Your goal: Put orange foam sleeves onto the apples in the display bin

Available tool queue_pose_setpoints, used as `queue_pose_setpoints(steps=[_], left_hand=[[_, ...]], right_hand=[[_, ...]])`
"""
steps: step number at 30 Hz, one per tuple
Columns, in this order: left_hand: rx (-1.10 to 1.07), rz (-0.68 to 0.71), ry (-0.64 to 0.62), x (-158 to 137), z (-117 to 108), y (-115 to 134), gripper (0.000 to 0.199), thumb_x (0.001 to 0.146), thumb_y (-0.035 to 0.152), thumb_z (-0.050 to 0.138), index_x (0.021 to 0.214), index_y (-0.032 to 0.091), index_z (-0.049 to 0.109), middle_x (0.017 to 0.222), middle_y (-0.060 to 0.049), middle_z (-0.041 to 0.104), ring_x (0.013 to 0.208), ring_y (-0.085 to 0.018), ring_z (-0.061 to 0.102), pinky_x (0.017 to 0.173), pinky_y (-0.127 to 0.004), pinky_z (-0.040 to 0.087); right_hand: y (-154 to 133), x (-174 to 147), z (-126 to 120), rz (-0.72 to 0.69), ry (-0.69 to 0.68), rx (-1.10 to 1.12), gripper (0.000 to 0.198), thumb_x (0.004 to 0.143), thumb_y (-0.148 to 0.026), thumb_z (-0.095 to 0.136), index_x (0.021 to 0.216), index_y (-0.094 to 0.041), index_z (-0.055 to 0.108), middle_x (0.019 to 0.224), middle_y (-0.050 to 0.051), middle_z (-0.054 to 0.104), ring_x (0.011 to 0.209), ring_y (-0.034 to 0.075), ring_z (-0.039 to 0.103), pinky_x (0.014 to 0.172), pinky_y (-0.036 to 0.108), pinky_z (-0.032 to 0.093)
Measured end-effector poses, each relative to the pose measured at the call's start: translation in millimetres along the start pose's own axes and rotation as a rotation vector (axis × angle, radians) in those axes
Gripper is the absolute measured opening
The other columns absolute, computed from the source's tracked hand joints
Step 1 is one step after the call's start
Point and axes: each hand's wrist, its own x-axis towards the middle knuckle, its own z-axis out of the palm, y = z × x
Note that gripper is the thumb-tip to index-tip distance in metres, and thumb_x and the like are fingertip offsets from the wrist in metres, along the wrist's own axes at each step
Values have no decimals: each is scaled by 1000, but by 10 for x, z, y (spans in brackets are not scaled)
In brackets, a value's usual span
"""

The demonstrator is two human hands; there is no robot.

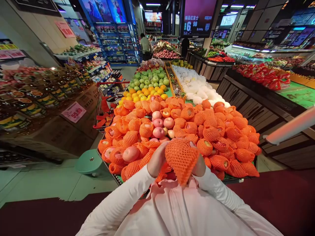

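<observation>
Between my two hands, close to my chest, is an orange foam fruit net (180, 159). It bulges at the top and tapers to a point at the bottom; whatever is inside is hidden. My left hand (157, 160) grips its left side, and my right hand (199, 166) holds the right side, with most fingers hidden behind it. Just beyond lies a heap of apples in orange foam nets (211, 131). Several bare apples (158, 132) show in the middle of the heap, and another bare apple (130, 153) rests at its left.
Behind the heap are oranges (145, 93), green fruit (151, 78) and white-netted fruit (197, 85). A red shopping cart (99, 108) and a green stool (89, 162) stand left. Bottled oil (31, 101) lines the far left. A person (145, 44) stands in the background.
</observation>
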Motion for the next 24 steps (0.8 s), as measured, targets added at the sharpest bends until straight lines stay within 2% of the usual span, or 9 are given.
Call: queue_pose_setpoints(steps=[2, 3, 6, 11, 14, 18, 20, 24], left_hand=[[-73, 0, -35, -122, 52, 19, 55, 79, 62, 61, 111, 18, 64, 107, -8, 70, 103, -24, 64, 84, -35, 51], [-82, 4, -59, -174, 70, 28, 57, 78, 61, 63, 116, 19, 63, 112, -8, 69, 108, -26, 62, 89, -36, 50], [-38, 43, -49, -273, 79, 1, 57, 72, 45, 75, 123, 22, 59, 119, -5, 68, 115, -26, 60, 99, -38, 47], [-65, 69, 66, -280, 30, -196, 45, 75, 48, 67, 113, 23, 63, 118, -5, 68, 111, -28, 62, 90, -40, 53], [-92, 71, 83, -293, 59, -241, 41, 74, 47, 66, 108, 24, 65, 114, -6, 70, 113, -31, 61, 91, -43, 53], [-139, 124, 90, -349, 148, -194, 33, 72, 48, 64, 93, 23, 68, 107, -8, 71, 120, -33, 57, 101, -47, 48], [-166, 150, 104, -376, 173, -192, 30, 71, 47, 64, 88, 23, 68, 105, -8, 71, 121, -34, 56, 104, -47, 46], [-205, 156, 151, -393, 162, -279, 28, 69, 45, 66, 85, 22, 67, 99, -6, 72, 110, -33, 61, 99, -47, 48]], right_hand=[[-20, -38, 4, -29, 104, -59, 44, 89, -61, 44, 109, -27, 64, 117, 5, 65, 129, 25, 50, 116, 43, 34], [-34, -53, 0, -48, 131, -99, 41, 88, -60, 49, 108, -27, 63, 118, 5, 64, 129, 24, 48, 117, 41, 31], [-95, -72, -30, -76, 93, -194, 33, 87, -56, 55, 106, -29, 58, 119, 3, 60, 124, 22, 49, 114, 37, 30], [-158, -31, -108, -40, -3, -305, 37, 82, -60, 61, 92, -25, 53, 103, 2, 56, 109, 21, 50, 108, 38, 32], [-155, -14, -149, 27, -29, -210, 40, 77, -61, 66, 86, -24, 53, 101, 1, 58, 105, 21, 52, 103, 36, 37], [-158, -29, -174, 137, -18, -31, 43, 69, -61, 74, 78, -23, 55, 100, 1, 61, 94, 19, 56, 89, 32, 44], [-149, -46, -177, 142, 29, 25, 43, 66, -59, 78, 75, -23, 56, 93, -1, 61, 88, 17, 56, 84, 30, 45], [-103, -69, -178, 164, 88, 129, 41, 67, -56, 78, 74, -23, 55, 74, -5, 58, 71, 14, 55, 74, 28, 46]])
